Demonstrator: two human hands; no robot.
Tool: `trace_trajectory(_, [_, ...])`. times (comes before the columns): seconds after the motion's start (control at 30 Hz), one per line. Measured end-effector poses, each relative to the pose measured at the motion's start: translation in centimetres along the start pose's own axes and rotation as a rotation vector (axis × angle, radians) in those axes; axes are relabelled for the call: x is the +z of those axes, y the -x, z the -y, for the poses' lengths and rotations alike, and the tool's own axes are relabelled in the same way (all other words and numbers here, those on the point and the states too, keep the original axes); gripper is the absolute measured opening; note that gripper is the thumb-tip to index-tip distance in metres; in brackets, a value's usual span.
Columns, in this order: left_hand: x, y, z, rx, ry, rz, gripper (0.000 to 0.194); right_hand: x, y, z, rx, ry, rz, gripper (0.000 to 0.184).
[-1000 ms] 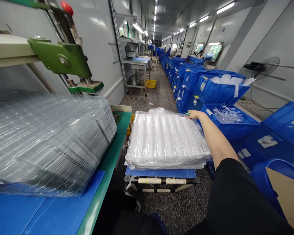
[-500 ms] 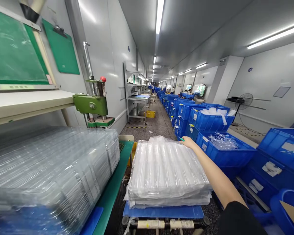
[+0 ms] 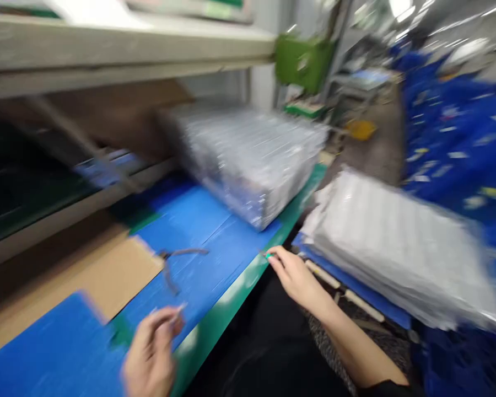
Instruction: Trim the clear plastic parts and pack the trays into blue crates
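Observation:
The whole view is motion-blurred. My right hand sits at the green edge of the workbench, pinching a small green-tipped item in its fingertips. My left hand hangs lower, over the blue bench mat, with a thin pale object at its fingertips that is too blurred to name. A dark pair of small pliers or snips lies on the mat. A film-wrapped stack of transparent plastic trays stands on the bench. Another stack rests on a blue-topped cart.
A cardboard sheet lies on the bench's left part, under a pale shelf. A green hand press stands behind the bench. Blue crates line the right side, and a yellow bin sits on the floor beyond.
My view has swung left and down onto the bench. My right hand has moved from the far edge of the cart's stack to the bench edge, and my left hand has come into view.

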State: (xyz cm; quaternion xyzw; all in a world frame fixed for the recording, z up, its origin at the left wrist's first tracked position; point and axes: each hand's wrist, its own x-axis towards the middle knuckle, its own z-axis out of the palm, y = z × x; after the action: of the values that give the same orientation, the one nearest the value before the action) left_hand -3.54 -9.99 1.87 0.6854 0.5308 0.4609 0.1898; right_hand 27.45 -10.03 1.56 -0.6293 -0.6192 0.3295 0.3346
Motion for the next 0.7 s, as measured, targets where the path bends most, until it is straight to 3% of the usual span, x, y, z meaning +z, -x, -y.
trace_trajectory(0.07, [-1.4, 1.3, 0.9, 0.073, -0.049, 0.054, 0.027, 2.9, -0.7, 2.2, -0.069, -0.093, 0.112, 0.028])
trace_trajectory(0.17, [-2.2, 1.3, 1.5, 0.147, -0.079, 0.140, 0.018, 4.6, -1.3, 4.8, -0.227, -0.117, 0.241, 0.026])
trace_trajectory(0.37, [-3.0, 1.4, 0.7, 0.148, -0.097, 0.117, 0.016, 4.1, -1.0, 7.5, -0.441, 0.032, 0.296, 0.026])
trace_trajectory(0.7, [-3.2, 1.2, 0.2, 0.235, -0.171, 0.128, 0.017, 4.5, -0.3, 8.2, -0.529, 0.131, 0.327, 0.029])
